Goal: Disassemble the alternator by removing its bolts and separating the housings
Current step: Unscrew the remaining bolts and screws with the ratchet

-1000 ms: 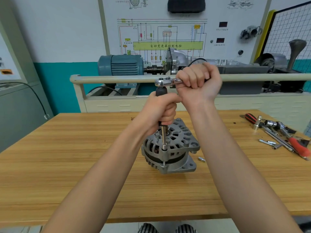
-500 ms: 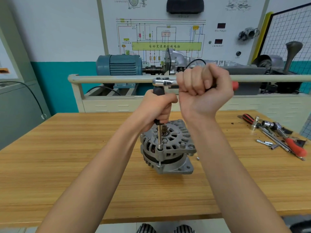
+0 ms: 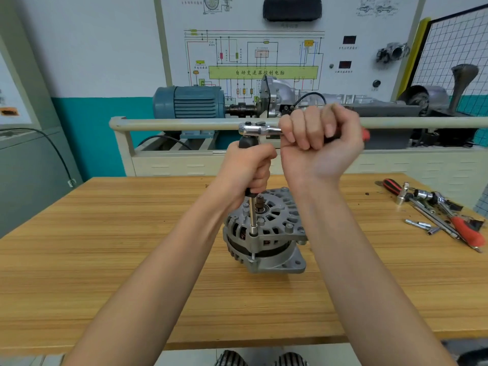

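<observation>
A grey alternator (image 3: 266, 239) stands on the wooden table (image 3: 105, 260) with its ribbed housing facing up. A long extension bar (image 3: 253, 215) with a socket sits upright on a bolt at the housing's near rim. My left hand (image 3: 248, 170) grips the black sleeve of that bar. On top of the bar sits a chrome ratchet (image 3: 257, 130), lying level and pointing right. My right hand (image 3: 320, 138) grips its handle, whose red end shows just past my fist.
Loose tools lie at the table's right end: a red-handled ratchet (image 3: 464, 228), a screwdriver (image 3: 390, 186), sockets and small bits (image 3: 418, 223). Behind the table runs a beige rail (image 3: 171, 124) in front of a blue motor (image 3: 188, 101) and a wiring panel.
My right hand has swung the ratchet handle round to the right, so its red end now shows. My left hand stays on the bar. The view has shifted slightly.
</observation>
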The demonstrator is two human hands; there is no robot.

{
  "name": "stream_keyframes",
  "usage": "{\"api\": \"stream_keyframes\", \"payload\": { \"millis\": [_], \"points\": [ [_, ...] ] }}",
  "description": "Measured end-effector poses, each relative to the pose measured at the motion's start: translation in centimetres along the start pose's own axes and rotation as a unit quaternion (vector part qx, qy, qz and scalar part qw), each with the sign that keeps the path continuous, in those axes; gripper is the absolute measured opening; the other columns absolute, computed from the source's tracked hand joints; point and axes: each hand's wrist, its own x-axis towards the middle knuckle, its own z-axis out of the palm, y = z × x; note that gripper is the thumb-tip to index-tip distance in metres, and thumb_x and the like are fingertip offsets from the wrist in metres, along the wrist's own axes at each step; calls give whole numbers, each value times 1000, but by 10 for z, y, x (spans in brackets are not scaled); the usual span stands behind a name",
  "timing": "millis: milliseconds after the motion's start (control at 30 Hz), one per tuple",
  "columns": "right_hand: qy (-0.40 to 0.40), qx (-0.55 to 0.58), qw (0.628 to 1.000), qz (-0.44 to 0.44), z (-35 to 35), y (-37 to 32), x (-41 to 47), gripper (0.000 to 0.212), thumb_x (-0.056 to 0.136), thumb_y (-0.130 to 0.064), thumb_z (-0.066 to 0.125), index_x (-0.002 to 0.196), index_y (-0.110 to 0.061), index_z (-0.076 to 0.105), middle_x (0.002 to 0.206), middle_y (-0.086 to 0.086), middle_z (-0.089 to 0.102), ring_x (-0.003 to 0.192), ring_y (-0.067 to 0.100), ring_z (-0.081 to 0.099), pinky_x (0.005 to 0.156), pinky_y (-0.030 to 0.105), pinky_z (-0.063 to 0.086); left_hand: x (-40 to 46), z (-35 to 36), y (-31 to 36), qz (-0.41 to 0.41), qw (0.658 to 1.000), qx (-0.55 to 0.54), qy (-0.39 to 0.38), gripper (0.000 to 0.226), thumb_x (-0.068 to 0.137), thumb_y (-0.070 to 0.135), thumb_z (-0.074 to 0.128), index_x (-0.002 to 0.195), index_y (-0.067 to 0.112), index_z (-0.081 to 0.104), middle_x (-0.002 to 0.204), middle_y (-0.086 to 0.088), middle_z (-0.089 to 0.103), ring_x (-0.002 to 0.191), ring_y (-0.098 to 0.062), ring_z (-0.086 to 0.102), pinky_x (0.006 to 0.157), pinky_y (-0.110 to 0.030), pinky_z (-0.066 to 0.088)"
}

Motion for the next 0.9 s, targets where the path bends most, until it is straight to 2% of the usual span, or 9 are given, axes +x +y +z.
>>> {"api": "stream_keyframes", "payload": {
  "millis": [67,133,200,300,367,467,633,767,900],
  "points": [
    [-74,-160,974,-144,11,10,-20,41,86,-8,38,48,-23,38,42,-11,34,41,10,24,46,27,24,0,7,0,19,998,25,51,51,86,5,52,42,24,34,37,5,27,31,-9,19,37,-14,20],
    [-130,-333,894,-270,17,23,-36,31,83,-8,44,55,-22,46,51,-16,39,45,4,33,50,22,26,0,13,1,56,992,71,85,30,82,20,54,56,20,39,41,9,40,38,-5,34,43,-16,31],
    [-163,-410,844,-304,18,30,-41,27,83,-9,44,60,-21,49,55,-16,39,47,2,36,51,19,28,-1,16,-1,77,985,109,112,30,91,18,52,63,19,41,38,16,47,40,2,44,50,-17,38],
    [-145,-340,891,-265,18,18,-33,29,79,-10,45,54,-25,44,49,-13,37,43,7,31,50,25,22,0,11,0,55,984,100,134,40,91,3,52,56,16,36,34,10,37,31,-4,32,36,-15,29],
    [-129,-234,947,-178,17,7,-21,36,76,-4,44,50,-23,30,41,-9,29,39,7,25,48,27,18,1,10,3,36,990,78,113,41,85,0,52,54,17,32,40,1,28,31,-11,22,36,-15,21],
    [-84,-143,984,-69,12,-2,-6,39,80,-6,34,45,-20,25,36,-3,20,39,12,15,46,26,20,3,5,3,17,994,69,89,40,83,-3,52,56,17,30,41,2,25,33,-13,18,39,-17,20],
    [-10,21,998,51,-7,-5,17,41,79,-12,38,38,-17,37,32,-5,27,38,12,12,39,22,24,1,-8,1,24,998,53,-3,40,83,-4,59,56,15,35,42,3,27,35,-13,23,41,-20,26],
    [115,199,963,138,-25,4,34,43,80,-13,39,38,-14,32,30,-2,23,39,8,7,41,17,18,2,-11,3,0,994,-27,-103,37,75,8,59,46,18,40,38,3,29,32,-11,24,39,-19,25],
    [108,135,980,100,-17,5,28,41,80,-13,39,39,-15,35,32,-3,23,32,10,14,39,21,20,3,-10,0,-20,997,-36,-64,52,87,2,48,42,22,30,35,7,21,29,-7,14,37,-13,15]
  ]
}}
